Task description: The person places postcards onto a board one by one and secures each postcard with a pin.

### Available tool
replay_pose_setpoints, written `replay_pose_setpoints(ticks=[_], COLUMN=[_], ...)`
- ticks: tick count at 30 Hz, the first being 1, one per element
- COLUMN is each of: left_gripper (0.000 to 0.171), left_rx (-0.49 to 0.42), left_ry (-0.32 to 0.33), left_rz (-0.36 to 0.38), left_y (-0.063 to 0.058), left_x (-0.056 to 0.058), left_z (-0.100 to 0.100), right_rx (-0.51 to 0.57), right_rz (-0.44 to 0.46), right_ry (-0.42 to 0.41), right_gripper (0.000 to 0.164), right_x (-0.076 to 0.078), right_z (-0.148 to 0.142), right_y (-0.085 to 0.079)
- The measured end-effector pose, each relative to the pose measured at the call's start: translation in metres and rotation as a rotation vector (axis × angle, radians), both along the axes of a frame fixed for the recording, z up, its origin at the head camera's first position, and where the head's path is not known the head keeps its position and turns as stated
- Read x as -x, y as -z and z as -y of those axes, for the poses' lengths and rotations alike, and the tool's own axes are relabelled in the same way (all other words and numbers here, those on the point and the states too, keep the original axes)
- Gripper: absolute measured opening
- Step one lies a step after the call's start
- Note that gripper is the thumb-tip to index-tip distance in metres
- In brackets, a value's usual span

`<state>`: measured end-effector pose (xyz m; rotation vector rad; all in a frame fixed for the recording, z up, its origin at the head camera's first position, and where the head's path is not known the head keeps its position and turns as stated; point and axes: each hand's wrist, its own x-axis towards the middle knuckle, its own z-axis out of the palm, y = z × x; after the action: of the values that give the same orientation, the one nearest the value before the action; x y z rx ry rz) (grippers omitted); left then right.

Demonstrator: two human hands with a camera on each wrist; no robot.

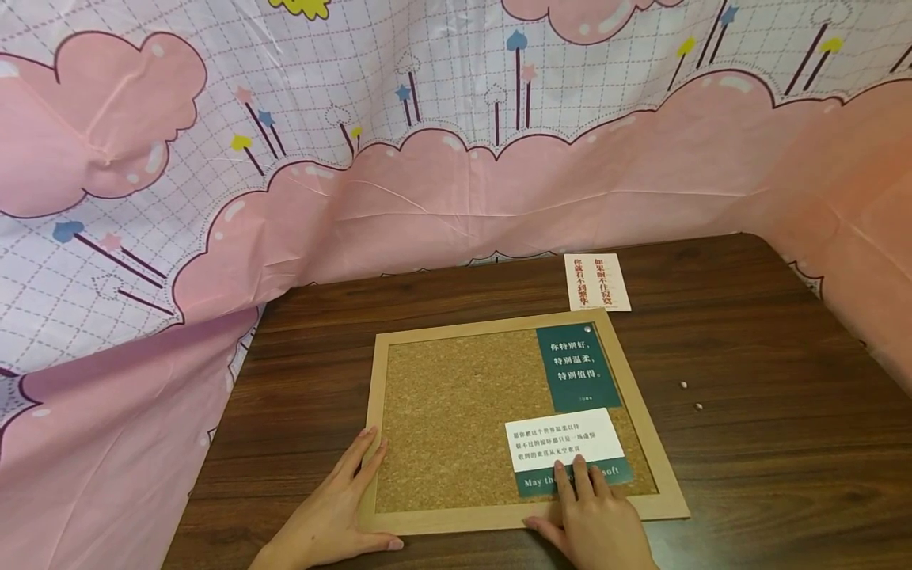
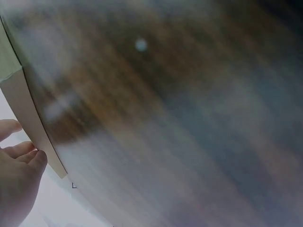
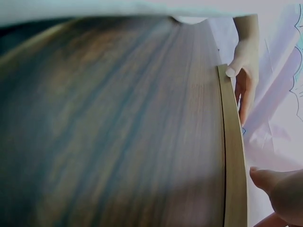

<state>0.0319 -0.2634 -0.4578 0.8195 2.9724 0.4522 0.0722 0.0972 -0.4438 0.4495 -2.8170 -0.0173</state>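
A wood-framed cork board lies on the table. At its lower left corner my left hand grips the frame, fingers over the left side and thumb along the front side. My right hand reaches over the front frame, its extended fingertips resting on a white-and-green printed card at the board's lower right. Just above that card is a dark green card with white writing, and a small silver pushpin sits in its upper right corner. In the right wrist view, the frame's front side shows between both hands.
Beyond the board's far right corner lies a white card with red writing. Two small pale pins lie on the brown wooden table to the right. A pink and white patterned cloth hangs behind and along the sides.
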Motion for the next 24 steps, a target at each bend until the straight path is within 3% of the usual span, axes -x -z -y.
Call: replay_pose_setpoints(ticks=[10, 18, 24], left_gripper=[0.119, 0.119, 0.120], left_rx=[0.005, 0.002, 0.006], left_ry=[-0.005, -0.023, -0.015], left_rz=[-0.028, 0.021, 0.001], left_y=[-0.0005, -0.0030, -0.0023], left_x=[-0.0005, -0.0002, 0.0004], left_z=[-0.0019, -0.0044, -0.0054], right_rx=[-0.020, -0.016, -0.018], right_rz=[0.038, 0.034, 0.049], right_ry=[0.013, 0.015, 0.013], right_gripper=[0.084, 0.081, 0.077], right_x=[-0.0020, 0.0005, 0.0028], right_z=[0.0025, 0.0011, -0.0004], right_y=[-0.0018, -0.0028, -0.0050])
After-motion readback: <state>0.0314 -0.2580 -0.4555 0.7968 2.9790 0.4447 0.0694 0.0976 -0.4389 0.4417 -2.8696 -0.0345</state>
